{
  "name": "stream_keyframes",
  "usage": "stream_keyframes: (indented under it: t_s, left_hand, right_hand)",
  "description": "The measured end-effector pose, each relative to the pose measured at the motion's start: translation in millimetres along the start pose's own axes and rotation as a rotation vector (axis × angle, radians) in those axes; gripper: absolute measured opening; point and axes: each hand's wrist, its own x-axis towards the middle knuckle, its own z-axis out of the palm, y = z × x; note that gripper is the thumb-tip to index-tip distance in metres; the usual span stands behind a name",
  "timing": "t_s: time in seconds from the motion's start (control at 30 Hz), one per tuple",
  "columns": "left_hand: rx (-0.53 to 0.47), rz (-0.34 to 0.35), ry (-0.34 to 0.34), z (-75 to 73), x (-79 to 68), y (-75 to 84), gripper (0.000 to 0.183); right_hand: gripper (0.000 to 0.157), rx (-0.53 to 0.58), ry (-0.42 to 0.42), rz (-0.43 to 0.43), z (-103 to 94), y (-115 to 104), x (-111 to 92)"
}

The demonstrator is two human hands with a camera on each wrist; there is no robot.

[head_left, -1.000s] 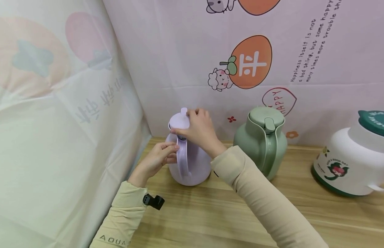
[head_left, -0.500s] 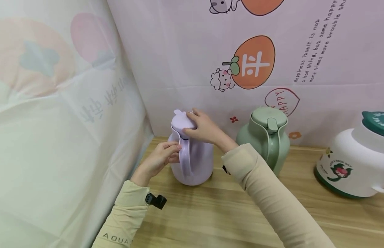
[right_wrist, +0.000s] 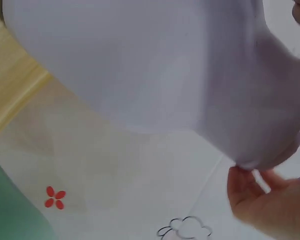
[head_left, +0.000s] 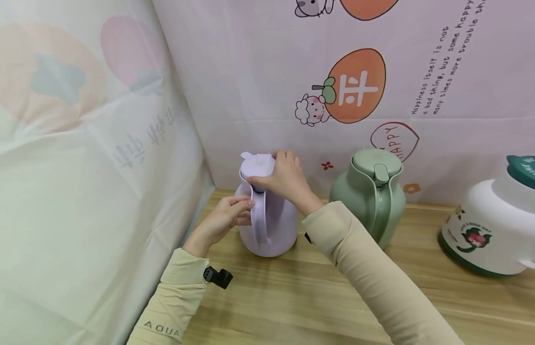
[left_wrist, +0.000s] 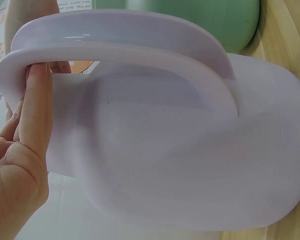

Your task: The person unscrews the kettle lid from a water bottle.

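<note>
A lavender thermos jug [head_left: 278,235] stands upright on the wooden table at the back left corner. Its round lid [head_left: 255,165] sits over the neck, with a small tab pointing to the back left. My right hand [head_left: 289,177] grips the lid's right side, thumb at the front and fingers behind. In the right wrist view, fingertips [right_wrist: 238,177] touch the edge at the jug's top. My left hand [head_left: 224,218] holds the upper part of the handle [head_left: 259,220]. The left wrist view shows its fingers [left_wrist: 37,100] tucked between handle and neck.
A green thermos jug [head_left: 390,211] stands to the right, behind my right forearm. Further right is a white jug [head_left: 487,225] with a dark green lid. Printed cloth [head_left: 259,86] hangs behind, and another cloth [head_left: 99,215] closes off the left side.
The lid has turned, its tab swinging from the back toward the left. My right hand went rightward with it, then shifted back left on the lid. My left hand stays on the handle.
</note>
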Motion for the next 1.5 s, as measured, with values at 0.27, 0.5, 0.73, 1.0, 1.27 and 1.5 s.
stream_keyframes:
  t_s: [0.27,0.5,0.73,1.0,1.27,1.5]
  left_hand:
    - [-0.014,0.001,0.001,1.4,0.2,3.4,0.013]
    - [-0.005,-0.012,-0.003,-0.9,-0.7,1.0,0.014]
    - [-0.003,-0.020,0.007,0.2,-3.5,0.4,0.013]
    - [-0.012,-0.009,0.002,1.7,-1.8,0.2,0.012]
    - [-0.013,-0.002,-0.004,1.8,-2.5,2.0,0.013]
    - [-0.019,0.001,-0.012,1.7,-2.4,1.3,0.013]
  right_hand:
    - [0.070,0.231,-0.140,-0.080,-21.1,21.3,8.9]
    - [0.072,0.149,-0.124,-0.079,-20.5,15.3,5.8]
    - [0.077,-0.103,0.015,-0.129,-2.9,-6.3,-5.1]
    - [0.064,-0.049,-0.040,-0.183,-7.6,-1.3,-3.3]
    - [0.059,0.129,-0.069,-0.144,-19.5,10.9,-0.9]
    - [0.060,0.118,-0.121,-0.115,-24.0,13.4,-1.6]
